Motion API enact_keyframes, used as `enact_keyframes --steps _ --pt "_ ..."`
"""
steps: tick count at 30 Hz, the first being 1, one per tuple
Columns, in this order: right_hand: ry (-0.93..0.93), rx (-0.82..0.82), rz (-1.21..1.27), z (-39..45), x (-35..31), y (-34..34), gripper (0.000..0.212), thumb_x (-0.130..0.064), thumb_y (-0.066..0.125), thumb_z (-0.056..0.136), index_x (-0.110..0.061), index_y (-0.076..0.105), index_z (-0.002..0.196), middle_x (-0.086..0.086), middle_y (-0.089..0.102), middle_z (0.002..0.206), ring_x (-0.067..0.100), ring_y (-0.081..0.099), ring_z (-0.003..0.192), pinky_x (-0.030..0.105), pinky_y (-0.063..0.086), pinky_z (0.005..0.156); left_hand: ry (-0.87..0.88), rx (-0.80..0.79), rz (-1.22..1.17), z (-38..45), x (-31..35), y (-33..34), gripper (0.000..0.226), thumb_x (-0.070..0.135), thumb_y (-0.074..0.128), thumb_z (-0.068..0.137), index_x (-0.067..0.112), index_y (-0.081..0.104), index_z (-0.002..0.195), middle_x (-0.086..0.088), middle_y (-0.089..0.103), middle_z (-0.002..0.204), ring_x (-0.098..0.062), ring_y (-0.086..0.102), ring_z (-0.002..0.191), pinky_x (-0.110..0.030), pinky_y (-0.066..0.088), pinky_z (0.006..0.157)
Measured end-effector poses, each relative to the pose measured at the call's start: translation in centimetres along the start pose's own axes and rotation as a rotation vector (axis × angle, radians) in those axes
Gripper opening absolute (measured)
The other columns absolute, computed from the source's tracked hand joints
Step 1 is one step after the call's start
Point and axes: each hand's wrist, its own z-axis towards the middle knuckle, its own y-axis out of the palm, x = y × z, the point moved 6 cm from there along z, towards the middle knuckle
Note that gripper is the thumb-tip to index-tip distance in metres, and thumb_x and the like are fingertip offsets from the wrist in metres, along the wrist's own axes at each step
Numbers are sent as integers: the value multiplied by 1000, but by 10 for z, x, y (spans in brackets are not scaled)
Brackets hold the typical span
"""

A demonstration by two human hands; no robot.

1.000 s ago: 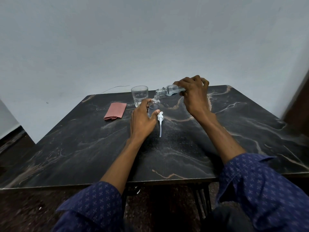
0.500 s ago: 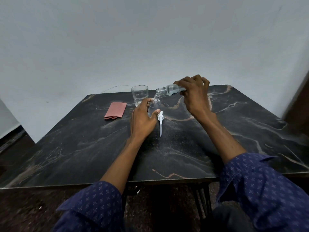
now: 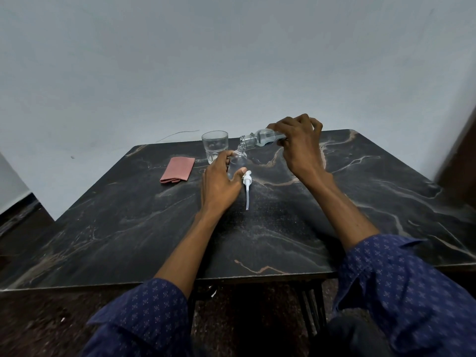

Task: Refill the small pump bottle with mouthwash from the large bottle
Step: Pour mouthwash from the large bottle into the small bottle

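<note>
The small clear pump bottle [image 3: 237, 161] stands upright and uncapped on the dark marble table [image 3: 283, 228]. My left hand [image 3: 220, 184] wraps around its body from the left. My right hand [image 3: 298, 143] holds the large clear bottle [image 3: 260, 138] tipped almost level, its open mouth right above the small bottle's neck. A thin stream seems to run between the two mouths. The white pump head with its dip tube [image 3: 247, 188] lies flat on the table just right of my left hand.
An empty drinking glass [image 3: 214, 146] stands behind my left hand, close to the small bottle. A folded pink cloth [image 3: 177, 169] lies to the left. A thin wire [image 3: 177, 135] runs along the far table edge by the grey wall.
Almost nothing has shifted. Both hands keep their grips and the large bottle stays tipped over the small one.
</note>
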Motion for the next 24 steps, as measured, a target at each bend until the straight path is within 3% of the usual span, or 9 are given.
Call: enact_keyframes --steps 24 --pt "-2 1 -9 1 0 1 43 -7 66 99 -29 71 135 -11 70 134 22 51 124 42 24 108 -11 -8 -1 -1 0 -1 50 38 80 93 27 60 138 3 72 133 -18 70 111 -53 59 100"
